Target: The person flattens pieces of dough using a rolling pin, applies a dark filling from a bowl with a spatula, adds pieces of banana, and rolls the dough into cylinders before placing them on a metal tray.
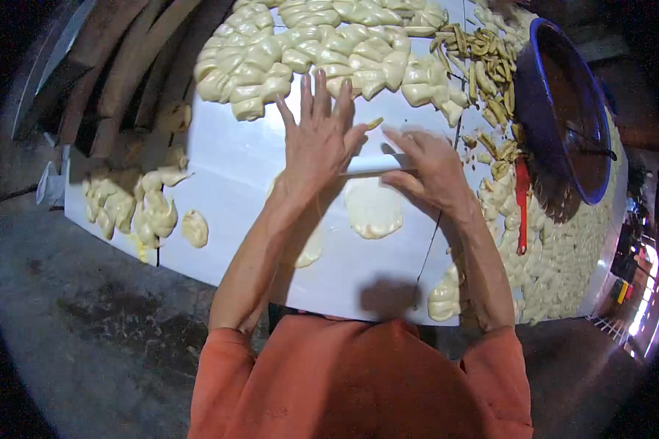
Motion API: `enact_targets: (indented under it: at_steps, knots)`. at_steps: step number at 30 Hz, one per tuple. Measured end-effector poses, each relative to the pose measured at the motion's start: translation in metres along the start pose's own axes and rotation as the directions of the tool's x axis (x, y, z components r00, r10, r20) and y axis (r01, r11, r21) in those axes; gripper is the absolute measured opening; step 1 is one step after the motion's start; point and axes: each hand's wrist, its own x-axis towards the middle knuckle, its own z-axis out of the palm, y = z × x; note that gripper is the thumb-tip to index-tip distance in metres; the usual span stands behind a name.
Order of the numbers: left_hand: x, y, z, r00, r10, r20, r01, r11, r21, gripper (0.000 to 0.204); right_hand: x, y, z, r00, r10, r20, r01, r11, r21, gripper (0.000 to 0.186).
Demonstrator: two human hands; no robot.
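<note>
In the head view, lays the left hand (318,139) open, fingers spread toward the far side, palm beside the near end of a white rolling pin (377,164). Sets the right hand (433,170), blurred, over the pin's other end, thumb on the near side and fingers on the far side; cannot tell whether gripping it or only pressing. Has a flattened dough piece (374,212) on the white table (234,190), just on the near side of the pin, and another sheet (309,250) partly hidden by the left forearm. Shows a small yellowish strip (375,124) near the left thumb, glossy dough lumps (329,55) beyond the fingertips, and, to the right, a blue basin (532,95) near a red tool (521,205).
</note>
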Motion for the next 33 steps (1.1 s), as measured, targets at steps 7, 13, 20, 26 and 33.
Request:
enact_targets:
  at_steps: [7,13,20,26,33]
  knots:
    - [-0.062,0.024,-0.027,0.993,0.111,-0.032,-0.114,0.985,-0.130,0.074,-0.066,-0.040,-0.005,0.996,0.090,-0.004,-0.090,0.996,-0.005,0.052]
    - [-0.131,0.059,-0.030,0.993,0.045,0.107,-0.026,0.986,-0.168,0.062,-0.109,-0.063,0.031,0.984,0.175,-0.021,-0.177,0.979,-0.098,0.061]
    - [-0.187,0.079,-0.049,0.978,0.039,0.204,0.008,0.975,-0.221,0.074,-0.158,-0.079,0.041,0.991,0.093,-0.100,-0.104,0.989,-0.109,0.054]
    - [-0.164,0.059,-0.058,1.000,0.030,0.005,-0.029,0.981,-0.190,0.078,-0.150,-0.054,0.028,0.970,0.216,-0.113,-0.221,0.975,-0.035,0.051]
    - [-0.101,0.065,-0.028,0.986,0.086,0.143,-0.076,0.994,-0.078,0.079,-0.124,-0.050,0.020,0.861,0.406,-0.307,-0.475,0.857,-0.198,0.055]
